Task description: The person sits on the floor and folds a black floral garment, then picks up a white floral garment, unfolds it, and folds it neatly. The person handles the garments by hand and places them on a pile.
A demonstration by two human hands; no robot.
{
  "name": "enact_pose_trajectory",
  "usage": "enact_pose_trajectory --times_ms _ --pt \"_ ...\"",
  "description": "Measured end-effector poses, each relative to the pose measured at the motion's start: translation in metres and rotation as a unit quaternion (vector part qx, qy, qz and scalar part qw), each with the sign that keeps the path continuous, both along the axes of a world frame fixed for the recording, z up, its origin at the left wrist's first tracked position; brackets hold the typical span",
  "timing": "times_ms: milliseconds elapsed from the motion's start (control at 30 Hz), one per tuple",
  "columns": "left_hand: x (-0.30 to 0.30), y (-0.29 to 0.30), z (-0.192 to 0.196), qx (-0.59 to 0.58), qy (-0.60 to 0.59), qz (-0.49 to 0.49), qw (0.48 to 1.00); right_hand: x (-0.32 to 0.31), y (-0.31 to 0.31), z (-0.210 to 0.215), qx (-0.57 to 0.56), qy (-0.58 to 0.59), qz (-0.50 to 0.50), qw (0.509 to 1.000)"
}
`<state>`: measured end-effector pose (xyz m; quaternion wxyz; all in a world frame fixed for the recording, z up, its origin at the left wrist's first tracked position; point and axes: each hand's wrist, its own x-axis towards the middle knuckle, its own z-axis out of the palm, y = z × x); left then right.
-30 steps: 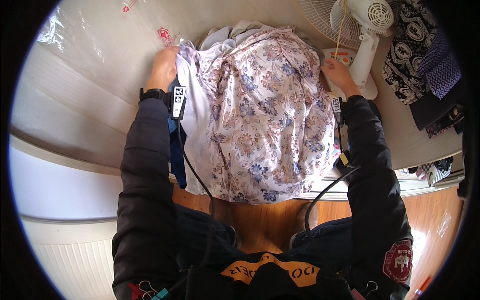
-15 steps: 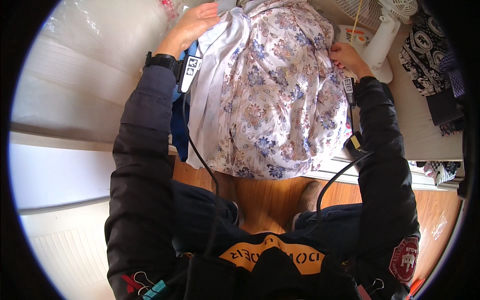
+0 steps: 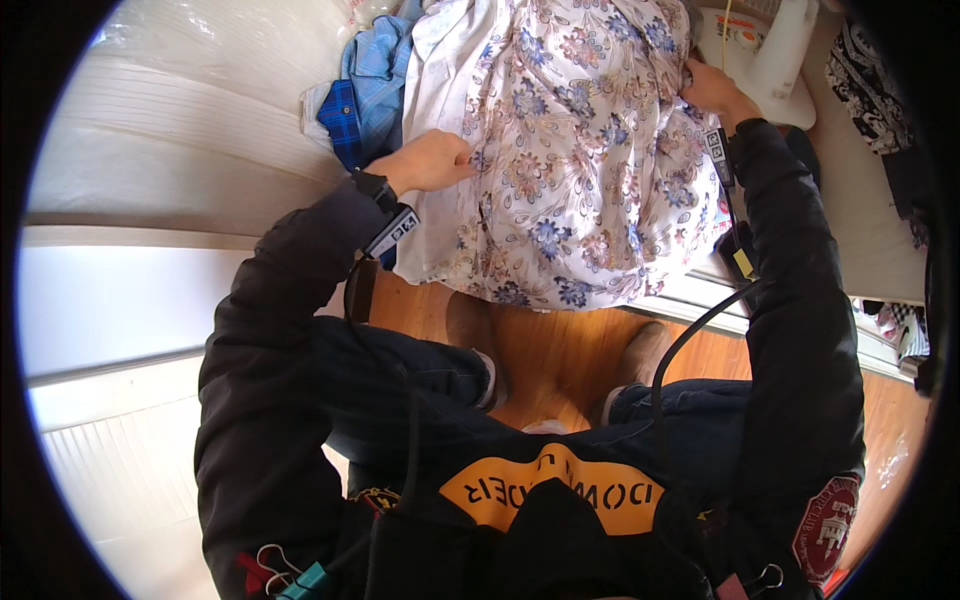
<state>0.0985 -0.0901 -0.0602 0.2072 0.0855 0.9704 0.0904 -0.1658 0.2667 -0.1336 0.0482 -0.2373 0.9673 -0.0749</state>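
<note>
One floral cloth point(image 3: 570, 190): lies rumpled over the pale surface point(image 3: 150, 170), its front edge hanging above the wooden floor point(image 3: 545, 365).
Left hand point(image 3: 425, 162): fingers curled in narrow over the plain pale strip point(image 3: 428, 225) along the cloth's left side, fingertips near the first flowers; I cannot tell from here whether any fabric is pinched.
Right hand point(image 3: 712, 92): bent in at the cloth's right edge, fingertips against it; the gap between them is hidden from me, so I cannot tell whether they grip.
Work on the cloth: by my reading, spreading and straightening, the left hand tending the side strip and the right one steadying the opposite edge.
Loose folds: these seem to call for a sure hold on both edges and an even outward pull, without dragging the blue fabric point(image 3: 380, 80) along.
Hands: two, well apart, one toward each side of the cloth.
Blue fabric: two shades, one light and one dark checked; one piece or two, I cannot tell.
Patterned black-and-white cloth point(image 3: 868, 85): at least one, off to the right.
White stand point(image 3: 790, 50): one, beyond the right hand.
Shoes point(image 3: 468, 322): two, on the floor.
Small wrist units point(image 3: 390, 232): two, one behind each hand.
</note>
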Motion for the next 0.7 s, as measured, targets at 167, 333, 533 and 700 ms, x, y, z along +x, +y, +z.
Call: enact_pose_trajectory --times_ms 167,333,533,700 --pt "-0.001 0.0 -0.029 -0.065 -0.02 0.08 0.994 -0.005 0.001 0.0 -0.025 0.03 0.015 0.999" --pt "-0.004 0.0 -0.05 -0.07 0.057 0.022 0.996 -0.018 0.017 0.005 -0.118 0.104 0.054 0.986" --pt "-0.013 -0.019 -0.042 0.024 0.006 0.023 0.999 0.003 0.03 0.042 -0.299 -0.046 0.004 0.953" --pt "0.001 0.004 -0.04 -0.058 0.036 0.071 0.995 0.023 0.041 0.054 -0.244 -0.006 0.01 0.97"
